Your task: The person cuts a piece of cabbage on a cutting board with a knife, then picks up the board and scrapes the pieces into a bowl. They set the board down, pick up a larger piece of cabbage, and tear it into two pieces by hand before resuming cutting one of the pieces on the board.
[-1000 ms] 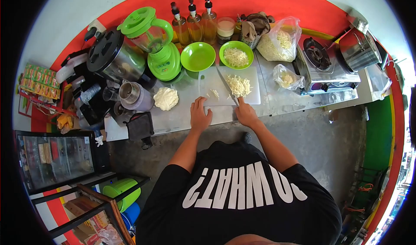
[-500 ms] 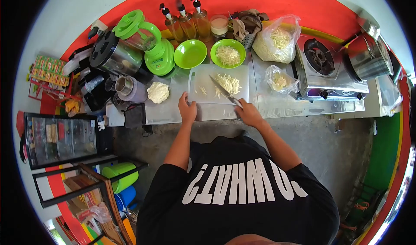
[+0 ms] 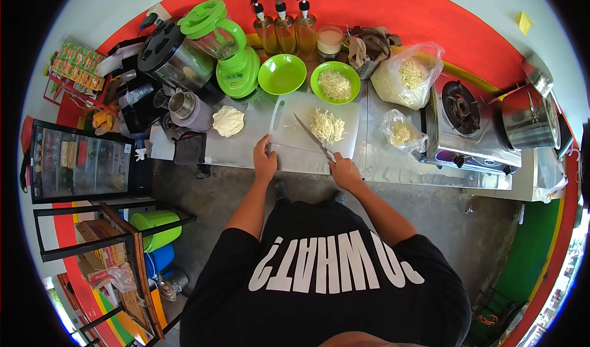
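My right hand point(image 3: 346, 172) is closed round the handle of a kitchen knife point(image 3: 312, 133). The blade slants up and left over a white cutting board point(image 3: 295, 139), beside a heap of pale, finely shredded vegetable point(image 3: 327, 127). A few stray shreds lie left of the blade. At the board's lower left corner, my left hand point(image 3: 265, 161) has its fingers bent against the edge, gripping it. Just behind the board stand a green bowl point(image 3: 335, 99) holding more shreds and a second green bowl point(image 3: 282, 75) with nothing visible inside.
Left of the board are a whitish lump point(image 3: 228, 121), a green blender point(image 3: 236, 70) and a steel-and-black appliance point(image 3: 175, 58). Pump bottles point(image 3: 284, 35) line the back wall. To the right are a bag of shreds point(image 3: 405, 80), a smaller bag point(image 3: 402, 131) and a gas stove point(image 3: 461, 107).
The view has shifted and turned slightly. The knife has moved a little left of the heap, and fewer loose shreds lie on the board's left part. My left hand stays at the corner.
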Tool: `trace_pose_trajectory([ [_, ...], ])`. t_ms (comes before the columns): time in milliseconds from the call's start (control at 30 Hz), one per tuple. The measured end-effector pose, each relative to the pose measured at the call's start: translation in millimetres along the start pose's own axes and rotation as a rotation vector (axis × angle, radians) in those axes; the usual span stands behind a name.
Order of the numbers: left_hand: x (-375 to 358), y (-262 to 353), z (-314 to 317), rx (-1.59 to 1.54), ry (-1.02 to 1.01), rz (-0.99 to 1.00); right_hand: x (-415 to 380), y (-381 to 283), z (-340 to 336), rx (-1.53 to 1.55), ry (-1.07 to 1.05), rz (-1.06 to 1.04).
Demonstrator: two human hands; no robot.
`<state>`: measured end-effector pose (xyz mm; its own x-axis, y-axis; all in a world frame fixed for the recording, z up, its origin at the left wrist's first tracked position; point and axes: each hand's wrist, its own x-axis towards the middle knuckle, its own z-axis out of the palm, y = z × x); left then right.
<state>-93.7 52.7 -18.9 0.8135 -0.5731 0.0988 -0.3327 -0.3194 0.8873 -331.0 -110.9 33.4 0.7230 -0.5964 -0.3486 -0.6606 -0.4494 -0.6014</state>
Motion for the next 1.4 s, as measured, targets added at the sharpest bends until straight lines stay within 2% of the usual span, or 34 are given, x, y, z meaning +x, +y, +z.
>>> trace_pose_trajectory([
  [100,3,4,-2,0.058,-0.015,0.012,-12,2,-16,-0.041,0.058,-0.023],
  [167,8,8,1,0.080,0.002,-0.062,-12,6,-23,-0.015,0.098,-0.068],
  [233,15,1,8,0.047,0.045,-0.070,-12,8,-28,-0.054,0.364,-0.334],
  [267,21,-2,12,0.020,0.089,-0.074,-10,7,-28,-0.060,0.362,-0.333],
  [300,27,-2,13,0.015,0.088,-0.079,-11,-2,-32,0.007,0.250,-0.252],
  [333,35,-1,14,0.041,0.063,-0.172,-9,-9,-33,0.075,0.140,-0.169],
  [367,42,1,14,0.066,0.037,-0.263,-6,-15,-31,0.073,0.140,-0.165],
  [400,48,9,11,0.064,0.033,-0.265,-2,-21,-28,0.074,0.056,-0.167],
  [467,57,35,1,0.331,-0.097,-0.254,5,-30,-17,0.054,-0.036,-0.194],
  [567,64,42,-7,0.504,-0.176,-0.153,12,-29,-6,0.033,-0.039,-0.098],
  [700,75,20,-11,0.452,-0.246,-0.128,0,-12,-11,0.110,0.098,-0.020],
  [767,79,22,-14,0.382,-0.304,-0.191,-12,-9,-24,0.044,0.172,0.011],
  [800,80,24,-14,0.377,-0.310,-0.187,-15,-4,-29,-0.033,0.224,-0.059],
  [1000,89,59,-10,0.503,-0.375,-0.366,-19,8,-26,-0.008,0.463,-0.145],
  [1133,100,60,-4,0.517,-0.388,-0.422,-10,14,-19,0.062,0.467,-0.109],
  [1200,103,59,-3,0.535,-0.396,-0.461,-10,19,-28,0.156,0.362,-0.103],
  [1267,106,59,1,0.498,-0.353,-0.511,-15,20,-35,0.143,0.353,-0.087],
  [1400,98,37,0,0.322,-0.524,-0.517,-28,33,-43,0.162,0.319,-0.028],
])
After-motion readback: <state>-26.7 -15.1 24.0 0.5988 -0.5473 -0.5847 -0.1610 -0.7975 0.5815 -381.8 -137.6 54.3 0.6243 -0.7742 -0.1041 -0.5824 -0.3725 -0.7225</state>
